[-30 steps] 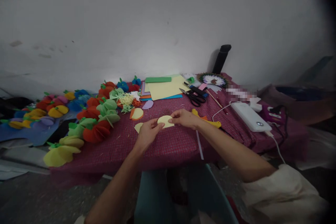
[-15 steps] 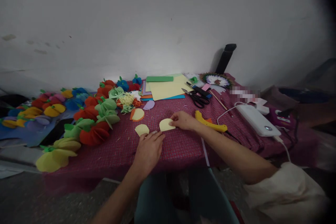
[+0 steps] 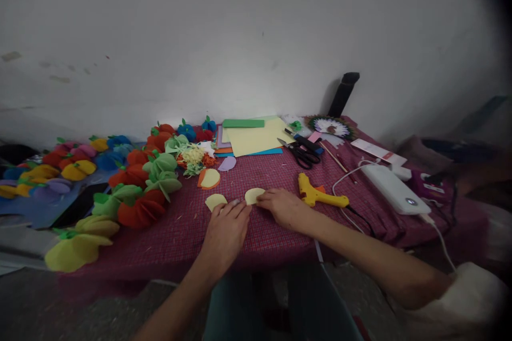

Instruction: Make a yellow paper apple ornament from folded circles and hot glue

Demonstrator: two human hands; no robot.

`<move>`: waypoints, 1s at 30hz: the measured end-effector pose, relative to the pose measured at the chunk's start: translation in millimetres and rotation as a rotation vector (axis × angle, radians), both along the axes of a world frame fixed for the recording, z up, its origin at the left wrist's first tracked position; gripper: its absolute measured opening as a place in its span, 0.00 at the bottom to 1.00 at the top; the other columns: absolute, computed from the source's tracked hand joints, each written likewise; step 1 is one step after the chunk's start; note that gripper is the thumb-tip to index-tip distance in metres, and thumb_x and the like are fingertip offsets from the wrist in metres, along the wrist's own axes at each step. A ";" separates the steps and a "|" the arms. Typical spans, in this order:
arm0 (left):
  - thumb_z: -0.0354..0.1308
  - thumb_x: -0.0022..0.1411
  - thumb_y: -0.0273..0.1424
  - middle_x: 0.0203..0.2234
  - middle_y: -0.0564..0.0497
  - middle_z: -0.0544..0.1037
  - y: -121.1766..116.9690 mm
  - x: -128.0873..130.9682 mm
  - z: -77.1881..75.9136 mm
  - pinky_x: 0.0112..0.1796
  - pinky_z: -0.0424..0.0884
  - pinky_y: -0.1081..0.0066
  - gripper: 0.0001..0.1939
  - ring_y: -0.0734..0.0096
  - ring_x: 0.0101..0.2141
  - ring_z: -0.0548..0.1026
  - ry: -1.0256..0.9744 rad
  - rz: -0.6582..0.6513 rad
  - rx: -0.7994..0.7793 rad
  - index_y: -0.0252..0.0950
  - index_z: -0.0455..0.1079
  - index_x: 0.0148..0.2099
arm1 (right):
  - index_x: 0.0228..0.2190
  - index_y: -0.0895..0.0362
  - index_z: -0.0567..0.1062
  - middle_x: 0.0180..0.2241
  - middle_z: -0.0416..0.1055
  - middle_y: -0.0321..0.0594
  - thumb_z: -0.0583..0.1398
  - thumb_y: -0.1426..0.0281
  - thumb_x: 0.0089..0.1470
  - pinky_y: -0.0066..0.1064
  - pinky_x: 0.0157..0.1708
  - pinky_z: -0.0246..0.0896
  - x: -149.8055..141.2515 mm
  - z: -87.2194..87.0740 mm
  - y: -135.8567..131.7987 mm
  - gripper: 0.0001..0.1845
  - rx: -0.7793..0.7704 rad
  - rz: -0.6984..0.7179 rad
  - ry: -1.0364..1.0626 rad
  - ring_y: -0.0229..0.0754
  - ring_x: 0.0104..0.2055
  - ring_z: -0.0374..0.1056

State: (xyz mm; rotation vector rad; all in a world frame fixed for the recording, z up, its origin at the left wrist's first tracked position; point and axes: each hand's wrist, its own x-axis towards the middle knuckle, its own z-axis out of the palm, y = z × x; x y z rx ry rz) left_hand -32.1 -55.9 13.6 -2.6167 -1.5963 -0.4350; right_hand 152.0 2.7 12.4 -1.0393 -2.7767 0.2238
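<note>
On the checked dark red tablecloth (image 3: pixel 180 245), my right hand (image 3: pixel 286 209) has its fingertips on the right side of a small rounded pale yellow paper piece (image 3: pixel 253 195). Its thumb is hidden. My left hand (image 3: pixel 228 229) lies nearly flat with fingers stretched out, its tips between that piece and a second pale yellow paper cutout (image 3: pixel 215 201). The left fingers partly cover the second cutout's lower right edge. Behind them lies a pale yellow cutout (image 3: pixel 210 177) over an orange one, with a lilac cutout (image 3: pixel 228 163) farther back.
Several coloured paper fruits (image 3: pixel 140 208) fill the left side, beside shredded paper (image 3: pixel 192 155). Coloured sheets (image 3: pixel 252 138) lie at the back, with black scissors (image 3: pixel 306 159) near them. A yellow glue gun (image 3: pixel 320 195) and a corded white power bank (image 3: pixel 396 189) are on the right.
My right hand has turned flatter over the yellow piece, which now looks rounder and sits slightly farther right. The left hand has hardly moved. The view has shifted a little.
</note>
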 end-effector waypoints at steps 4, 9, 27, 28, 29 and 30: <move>0.43 0.60 0.25 0.49 0.47 0.70 17.2 11.2 1.1 0.47 0.56 0.59 0.18 0.63 0.49 0.65 0.033 -0.032 0.035 0.38 0.63 0.52 | 0.40 0.59 0.72 0.39 0.71 0.45 0.50 0.77 0.52 0.35 0.45 0.55 2.1 -3.2 0.3 0.15 0.035 0.035 0.007 0.42 0.45 0.63; 0.42 0.59 0.23 0.45 0.45 0.72 33.3 21.4 -12.6 0.45 0.57 0.62 0.19 0.64 0.47 0.66 0.115 -0.076 0.002 0.34 0.61 0.53 | 0.41 0.60 0.70 0.41 0.70 0.47 0.50 0.78 0.52 0.35 0.45 0.57 7.5 11.6 -8.7 0.15 0.033 0.053 0.048 0.42 0.44 0.64; 0.46 0.52 0.16 0.36 0.41 0.73 12.9 52.3 4.0 0.26 0.66 0.71 0.22 0.65 0.32 0.70 0.336 0.008 0.050 0.32 0.64 0.50 | 0.51 0.57 0.63 0.52 0.61 0.45 0.52 0.79 0.38 0.45 0.51 0.51 131.4 1.0 -14.5 0.34 0.153 -0.396 -0.077 0.48 0.53 0.56; 0.46 0.52 0.17 0.37 0.41 0.73 11.0 54.0 3.9 0.25 0.66 0.71 0.23 0.64 0.32 0.71 0.343 -0.003 0.053 0.32 0.64 0.50 | 0.52 0.57 0.62 0.53 0.61 0.45 0.52 0.79 0.37 0.45 0.51 0.52 131.9 -1.6 -10.9 0.35 0.144 -0.408 -0.096 0.49 0.53 0.56; 0.46 0.52 0.17 0.38 0.40 0.73 9.8 55.0 3.1 0.23 0.67 0.71 0.24 0.64 0.32 0.71 0.354 -0.005 0.050 0.32 0.64 0.51 | 0.52 0.58 0.62 0.52 0.61 0.46 0.52 0.79 0.36 0.45 0.50 0.53 131.9 -3.9 -7.8 0.36 0.133 -0.418 -0.113 0.49 0.51 0.58; 0.46 0.51 0.17 0.39 0.40 0.72 9.2 55.3 1.6 0.22 0.67 0.71 0.24 0.63 0.31 0.71 0.364 -0.004 0.045 0.31 0.63 0.52 | 0.52 0.59 0.62 0.52 0.62 0.46 0.52 0.79 0.36 0.44 0.49 0.54 131.4 -5.9 -5.2 0.36 0.123 -0.424 -0.127 0.49 0.50 0.60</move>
